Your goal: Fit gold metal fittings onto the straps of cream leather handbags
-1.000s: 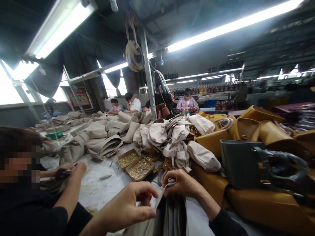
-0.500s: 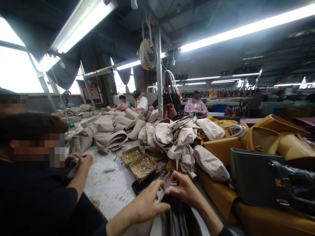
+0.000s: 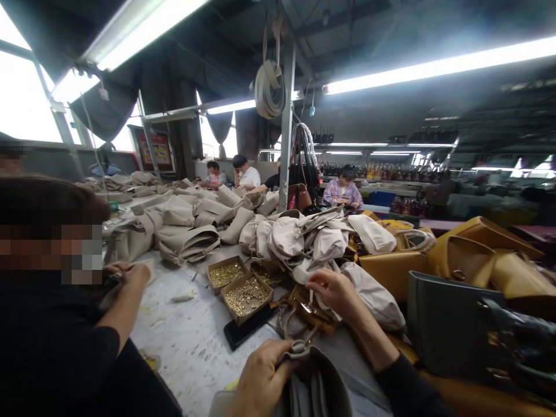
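Observation:
My left hand (image 3: pixel 263 376) is closed on the top edge of a grey handbag (image 3: pixel 319 382) at the bottom of the view, next to its metal ring. My right hand (image 3: pixel 333 289) is lifted off the bag and reaches forward over a brown strap piece with metal fittings (image 3: pixel 306 310). Its fingers are pinched together; what they hold, if anything, is too small to make out. Cardboard trays of small brass hardware (image 3: pixel 245 295) sit just beyond on the white table (image 3: pixel 191 341), and a black phone (image 3: pixel 247 329) lies beside them.
A co-worker in black (image 3: pixel 65 336) sits close on my left with hands at the table. Beige bags (image 3: pixel 295 240) are heaped in the middle; mustard bags (image 3: pixel 478 249) and a dark grey bag (image 3: pixel 447 324) crowd the right. Other people work at the far end.
My right hand has left the grey bag and moved forward and up toward the brown strap piece. My left hand has stayed gripping the bag's edge. The view has swung right.

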`<state>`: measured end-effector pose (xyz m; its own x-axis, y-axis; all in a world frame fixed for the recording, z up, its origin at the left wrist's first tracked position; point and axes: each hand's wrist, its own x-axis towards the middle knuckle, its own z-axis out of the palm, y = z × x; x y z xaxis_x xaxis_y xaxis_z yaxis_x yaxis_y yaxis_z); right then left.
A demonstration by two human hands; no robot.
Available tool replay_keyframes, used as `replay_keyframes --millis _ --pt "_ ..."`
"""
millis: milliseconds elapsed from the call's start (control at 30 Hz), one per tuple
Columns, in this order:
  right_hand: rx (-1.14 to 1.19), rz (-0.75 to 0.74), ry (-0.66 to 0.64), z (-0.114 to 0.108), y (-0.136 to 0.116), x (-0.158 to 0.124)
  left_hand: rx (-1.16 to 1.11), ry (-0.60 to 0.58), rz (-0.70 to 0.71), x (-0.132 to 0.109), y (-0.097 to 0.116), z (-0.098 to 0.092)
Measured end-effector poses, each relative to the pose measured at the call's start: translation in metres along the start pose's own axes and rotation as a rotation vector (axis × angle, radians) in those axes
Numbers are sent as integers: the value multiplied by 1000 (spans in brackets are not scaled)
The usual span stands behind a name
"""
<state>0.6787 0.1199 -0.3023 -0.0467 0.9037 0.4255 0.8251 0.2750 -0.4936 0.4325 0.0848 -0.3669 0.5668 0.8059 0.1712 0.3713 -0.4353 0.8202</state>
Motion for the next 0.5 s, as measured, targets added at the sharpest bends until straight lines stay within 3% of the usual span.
replay_keyframes --millis 67,133,200,333,500 --pt "-290 -88 64 -17 7 23 60 28 -28 0 3 3" --pt "-531 -125 45 -31 18 42 120 14 -18 2 9 5" --pt "-628 -112 17 -44 32 57 154 -31 6 3 13 6" --pt "-564 6 111 -71 57 75 166 -69 16 6 17 6" --pt "-422 273 469 -116 66 92 146 -50 -7 10 13 3"
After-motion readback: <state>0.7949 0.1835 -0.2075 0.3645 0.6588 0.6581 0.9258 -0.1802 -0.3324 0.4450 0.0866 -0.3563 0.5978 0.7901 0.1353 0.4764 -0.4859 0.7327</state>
